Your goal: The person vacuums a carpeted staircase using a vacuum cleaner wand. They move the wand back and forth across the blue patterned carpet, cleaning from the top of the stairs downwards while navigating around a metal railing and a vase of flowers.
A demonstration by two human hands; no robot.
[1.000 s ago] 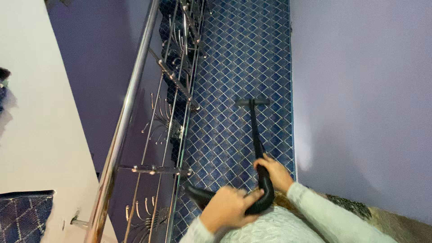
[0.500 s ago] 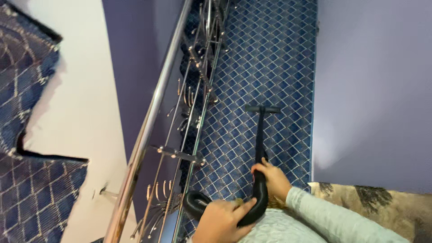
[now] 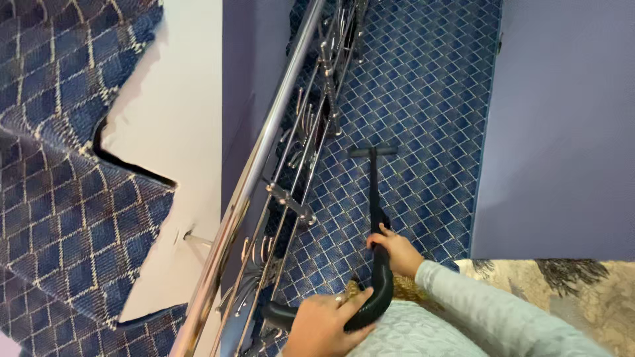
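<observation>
Both hands grip the black vacuum wand [image 3: 374, 198], right hand [image 3: 397, 250] on the stiff tube, left hand [image 3: 322, 322] on the bendy curved hose [image 3: 370, 307], seemingly light over the blue carpet [image 3: 423, 99].

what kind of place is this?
Likely an indoor carpeted stairwell in a home or building: blue diamond-pattern carpet on the steps, a steel handrail with ornate balusters, plain walls. Both hands hold a black vacuum wand.

floor: blue diamond-patterned carpet [image 3: 430, 99] | wall [image 3: 562, 132]: lilac | steel railing [image 3: 264, 145] | carpeted stairs [image 3: 59, 198]
</observation>
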